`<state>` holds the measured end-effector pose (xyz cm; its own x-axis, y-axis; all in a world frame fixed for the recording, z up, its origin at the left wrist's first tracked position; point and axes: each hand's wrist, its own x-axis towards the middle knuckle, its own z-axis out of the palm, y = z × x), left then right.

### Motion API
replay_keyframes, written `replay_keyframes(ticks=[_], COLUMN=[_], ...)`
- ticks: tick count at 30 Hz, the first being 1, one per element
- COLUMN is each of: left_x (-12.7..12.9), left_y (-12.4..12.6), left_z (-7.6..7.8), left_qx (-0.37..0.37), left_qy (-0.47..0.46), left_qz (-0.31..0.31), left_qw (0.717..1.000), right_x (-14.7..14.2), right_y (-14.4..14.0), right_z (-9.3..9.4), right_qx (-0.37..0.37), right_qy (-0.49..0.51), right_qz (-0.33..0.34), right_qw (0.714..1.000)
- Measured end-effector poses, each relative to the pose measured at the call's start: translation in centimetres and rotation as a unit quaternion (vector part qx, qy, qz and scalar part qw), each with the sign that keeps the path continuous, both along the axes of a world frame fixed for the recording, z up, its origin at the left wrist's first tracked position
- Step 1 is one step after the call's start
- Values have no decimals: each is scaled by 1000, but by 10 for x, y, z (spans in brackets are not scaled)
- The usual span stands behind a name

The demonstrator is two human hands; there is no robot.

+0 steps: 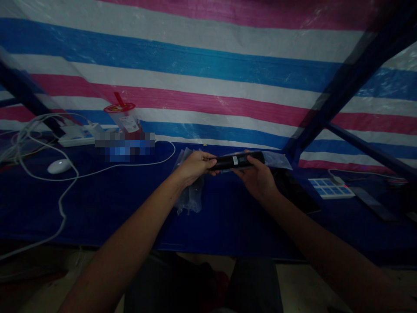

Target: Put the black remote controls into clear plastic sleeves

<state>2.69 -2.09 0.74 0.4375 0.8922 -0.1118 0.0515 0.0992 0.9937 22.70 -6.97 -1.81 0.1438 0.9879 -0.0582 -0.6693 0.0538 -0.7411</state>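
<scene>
Head view: a slim black bar-shaped device is gripped endwise between left hand and right hand, part-way inside a clear plastic sleeve, further sleeves lying beneath the left fingers.

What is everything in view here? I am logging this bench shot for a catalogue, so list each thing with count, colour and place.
Black bar-shaped device: one, black with a small label, held between both hands.
Clear bag: one, transparent, around the device's right end.
Stack of clear bags: several, under the left hand.
Mouse: one, white, far left.
Cables: white, left.
Cup: one, clear, red lid.
Power strip: one, white, right.
Table: blue cover.
Left hand: grips the device's left end.
Right hand: supports it from below.
</scene>
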Motion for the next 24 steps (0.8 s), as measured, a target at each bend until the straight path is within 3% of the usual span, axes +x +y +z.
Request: replay_keyframes(ticks=[6,15,22,24], left_x=[-1,3,2,-1], left_y=[5,1,1,3], left_z=[-5,-3,1,3], left_qx=[14,90,93,83], left_qy=[-15,43,36,34], left_qz=[11,45,52,79], left_qw=[1000,994,994,993], right_x=[0,0,-4,-6], right_y=[0,4,1,0], right_z=[0,-6,-5,-5], right_qx=[9,24,35,37], right_qy=[4,-6,-36,-46], right_qz=[3,3,-3,-6], right_qw=[1000,1000,999,998])
